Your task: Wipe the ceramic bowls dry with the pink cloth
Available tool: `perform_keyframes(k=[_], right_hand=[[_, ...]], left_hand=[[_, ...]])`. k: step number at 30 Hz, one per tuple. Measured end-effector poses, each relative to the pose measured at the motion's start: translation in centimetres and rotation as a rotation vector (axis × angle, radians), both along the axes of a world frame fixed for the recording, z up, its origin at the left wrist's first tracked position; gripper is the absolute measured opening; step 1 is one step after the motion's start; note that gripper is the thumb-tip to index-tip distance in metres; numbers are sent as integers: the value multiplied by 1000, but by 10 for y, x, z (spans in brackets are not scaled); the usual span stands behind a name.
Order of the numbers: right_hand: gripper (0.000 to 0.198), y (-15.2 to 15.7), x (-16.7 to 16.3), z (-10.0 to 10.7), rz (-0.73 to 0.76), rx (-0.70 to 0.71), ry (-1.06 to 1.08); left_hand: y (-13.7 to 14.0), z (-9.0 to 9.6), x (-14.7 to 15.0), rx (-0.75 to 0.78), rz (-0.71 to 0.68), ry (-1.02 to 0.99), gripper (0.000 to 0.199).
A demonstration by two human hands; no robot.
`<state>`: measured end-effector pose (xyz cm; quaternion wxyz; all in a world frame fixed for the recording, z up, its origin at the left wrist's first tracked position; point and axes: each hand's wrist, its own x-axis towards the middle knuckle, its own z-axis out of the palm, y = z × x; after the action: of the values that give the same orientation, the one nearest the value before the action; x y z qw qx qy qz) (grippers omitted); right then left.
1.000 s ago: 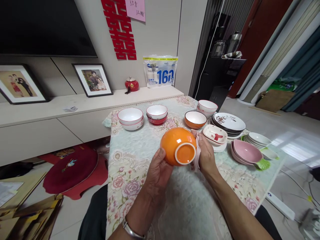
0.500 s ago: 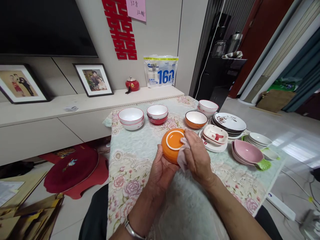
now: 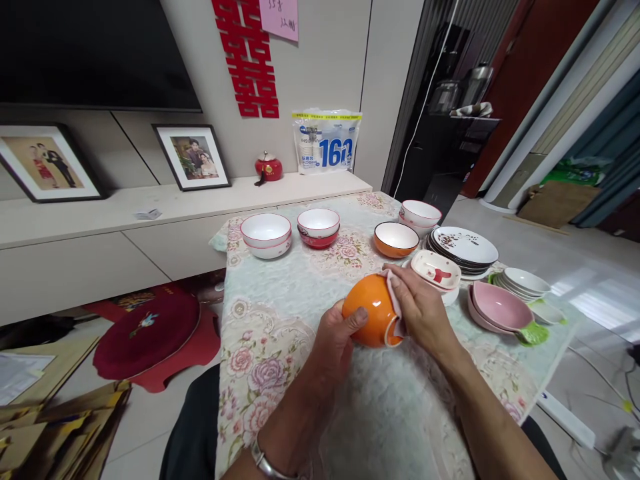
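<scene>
Both hands (image 3: pixel 333 339) (image 3: pixel 424 308) gripping, left orange bowl (image 3: pixel 369 308), right pink cloth (image 3: pixel 395 301), foot ring (image 3: pixel 388 333) now turned rightward

Open flowered tablecloth (image 3: pixel 270 287) spreads left of the left hand (image 3: pixel 340 330). Beyond, a white bowl stack (image 3: pixel 266 237) and a red-and-white bowl stack (image 3: pixel 319 230) leave a slit between them; a wider lane separates the second from a black-rimmed bowl (image 3: pixel 397 240). Past the right hand (image 3: pixel 423 307), rectangular dishes (image 3: pixel 436 270), a plate stack (image 3: pixel 465 247) and pink bowls (image 3: pixel 501 307) crowd the way.
</scene>
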<state>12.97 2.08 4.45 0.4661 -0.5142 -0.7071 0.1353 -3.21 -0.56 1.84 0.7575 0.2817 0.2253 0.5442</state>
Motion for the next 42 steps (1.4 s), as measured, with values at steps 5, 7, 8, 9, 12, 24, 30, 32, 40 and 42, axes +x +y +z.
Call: perform_keyframes(k=[5, 7, 8, 9, 12, 24, 30, 32, 40, 42], right_hand=[[35, -22, -23, 13, 162, 275, -399], [35, -24, -23, 18, 247, 296, -418], [34, -23, -20, 20, 274, 288, -385], [33, -21, -16, 21, 285, 265, -327], [29, -11, 3, 20, 232, 79, -47], [37, 14, -1, -15, 237, -566, 1063], [36, 5, -1, -15, 380, -632, 1186], [38, -1, -3, -12, 445, -680, 1184], [39, -13, -11, 6, 339, -639, 950], [32, -14, -10, 7, 290, -547, 758]], left_hand=[[-1, -2, 2, 64, 59, 113, 34], [-1, -4, 1, 86, 49, 150, 34], [-2, -4, 0, 96, 32, 160, 33], [-3, -4, -1, 101, 13, 164, 33], [-6, -3, -4, 95, -19, 164, 33], [5, 2, -9, -167, 115, -249, 38], [10, 6, -9, -276, 120, -305, 39], [12, 6, -8, -288, 121, -275, 42], [15, -1, -7, -284, 164, -95, 39], [13, -2, -8, -267, 180, 4, 37]])
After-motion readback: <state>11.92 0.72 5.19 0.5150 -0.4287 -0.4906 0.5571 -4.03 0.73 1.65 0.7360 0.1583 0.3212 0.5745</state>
